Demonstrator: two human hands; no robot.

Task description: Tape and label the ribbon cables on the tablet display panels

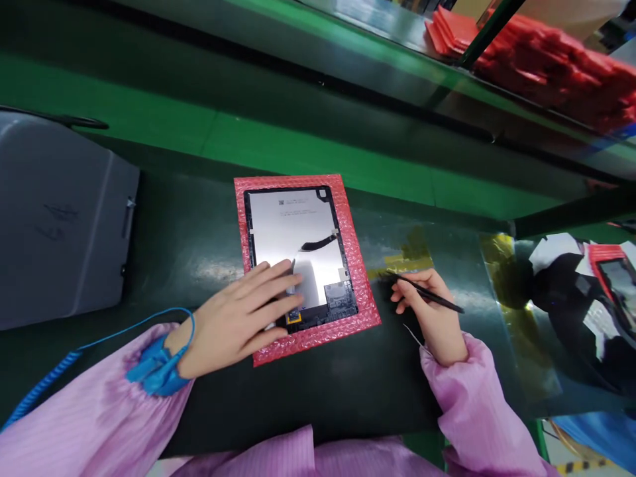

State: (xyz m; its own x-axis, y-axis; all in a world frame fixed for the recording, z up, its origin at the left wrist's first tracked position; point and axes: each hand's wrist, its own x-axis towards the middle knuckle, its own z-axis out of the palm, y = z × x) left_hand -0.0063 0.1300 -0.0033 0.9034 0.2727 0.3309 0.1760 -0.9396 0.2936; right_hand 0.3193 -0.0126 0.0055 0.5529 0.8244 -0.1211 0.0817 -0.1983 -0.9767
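Observation:
A tablet screen assembly (278, 232) lies with its silvery back up on a red bubble-wrap sheet (358, 265). Across its lower left part rests my left hand (248, 308), fingers stretched out and holding nothing. Beside those fingertips shows a small connector piece with a yellow edge (294, 316). A black flex cable (318, 243) curves over the metal back. To the right of the bubble wrap, my right hand (427, 308) grips black tweezers (432, 297). Their tips are at yellow tape strips (405, 260) stuck on the dark bench mat.
On the left stands a large grey plastic box (59, 218). A blue coiled wrist-strap cord (44, 384) runs from my left wrist. Black and white items (561, 278) are piled at the right. Overhead, a shelf holds a stack of red bubble bags (551, 66).

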